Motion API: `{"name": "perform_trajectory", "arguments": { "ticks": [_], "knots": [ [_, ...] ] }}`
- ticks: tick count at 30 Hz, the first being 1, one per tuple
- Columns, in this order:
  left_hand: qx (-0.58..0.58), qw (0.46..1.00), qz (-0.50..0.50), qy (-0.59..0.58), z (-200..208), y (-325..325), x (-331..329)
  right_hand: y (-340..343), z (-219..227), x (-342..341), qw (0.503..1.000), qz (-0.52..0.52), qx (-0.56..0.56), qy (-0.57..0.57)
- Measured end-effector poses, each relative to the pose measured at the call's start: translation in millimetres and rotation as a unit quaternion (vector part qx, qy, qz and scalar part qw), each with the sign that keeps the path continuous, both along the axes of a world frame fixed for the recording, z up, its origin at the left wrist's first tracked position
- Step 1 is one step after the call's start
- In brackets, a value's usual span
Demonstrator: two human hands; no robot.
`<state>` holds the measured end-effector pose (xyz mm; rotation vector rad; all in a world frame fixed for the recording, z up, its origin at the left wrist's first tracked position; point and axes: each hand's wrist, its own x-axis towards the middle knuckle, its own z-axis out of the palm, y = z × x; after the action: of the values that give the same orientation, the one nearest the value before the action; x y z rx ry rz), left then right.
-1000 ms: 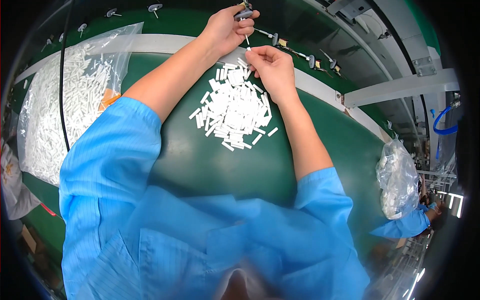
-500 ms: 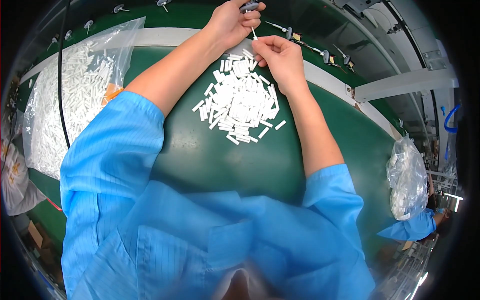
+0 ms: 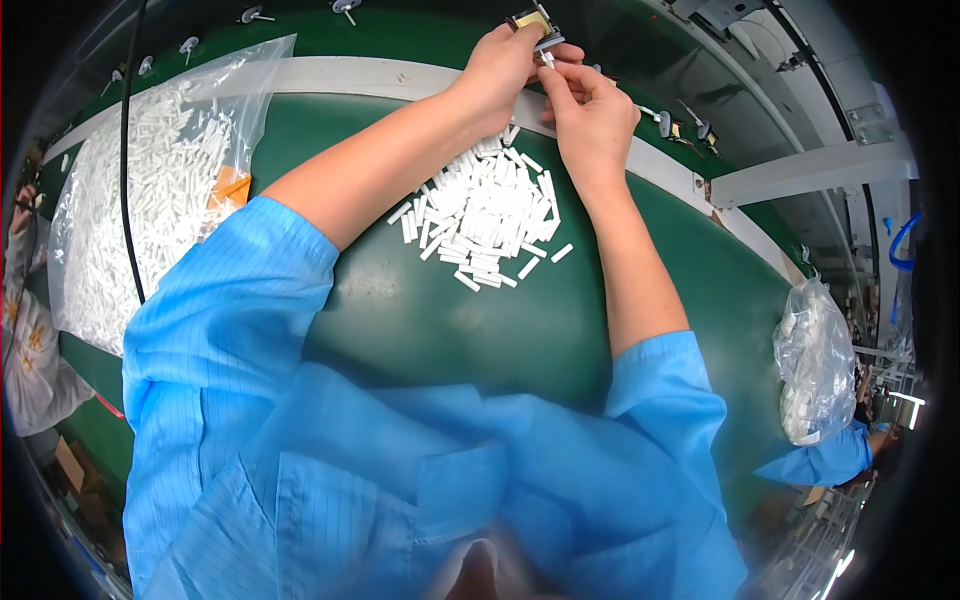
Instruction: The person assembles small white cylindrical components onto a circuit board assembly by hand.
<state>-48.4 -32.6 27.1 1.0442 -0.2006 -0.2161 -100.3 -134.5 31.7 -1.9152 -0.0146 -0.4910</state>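
A: Is there any writing which one can read?

B: Far to the left of the grip, the clear bag (image 3: 252,102) full of white tubes shows an orange patch (image 3: 230,187). It is too small for me to tell if print is on it.

A: And the held thing, which way does it point?

B: The small part (image 3: 532,22) is at the left hand (image 3: 497,75), with a yellow body on top and a grey disc (image 3: 548,43) under it. Its long axis runs downward, with a slight lean to the right, so the disc end faces the fingertips of the right hand (image 3: 600,115).

A: How do the hands grip?

B: The left is closed around the part. The right pinches a white tube (image 3: 547,60) between thumb and finger, just below the disc. The fingers partly cover this place, so I cannot tell how deep the tube sits.

A: What about the surface and the room?

B: Below the grip, a loose heap of tubes (image 3: 480,215) lies on a smooth green tabletop (image 3: 430,340). A pale rail (image 3: 350,78) passes behind the hands. To the right of the grip, beyond this rail, lie similar parts (image 3: 705,132). Farther right are a white beam (image 3: 815,170), a crumpled plastic bag (image 3: 812,370), a blue hose (image 3: 902,245) and another person's blue sleeve (image 3: 825,455).
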Motion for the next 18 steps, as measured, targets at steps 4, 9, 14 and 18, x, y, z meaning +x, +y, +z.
{"name": "perform_trajectory", "arguments": {
  "ticks": [4,9,14,18],
  "knots": [
    [-0.012,1.000,0.006,-0.001,-1,-5,-1,-8,-8,7,0.962,-0.020,-0.219,-0.159],
    [-0.012,0.998,0.041,0.040,2,-9,-2,-7,-6,9,0.935,-0.012,-0.289,-0.204],
    [0.199,0.963,0.056,-0.172,11,13,45,-5,8,8,0.967,0.007,-0.237,-0.094],
    [0.532,0.777,0.128,-0.312,31,29,59,-2,13,3,0.962,0.071,-0.264,-0.018]
  ]
}}
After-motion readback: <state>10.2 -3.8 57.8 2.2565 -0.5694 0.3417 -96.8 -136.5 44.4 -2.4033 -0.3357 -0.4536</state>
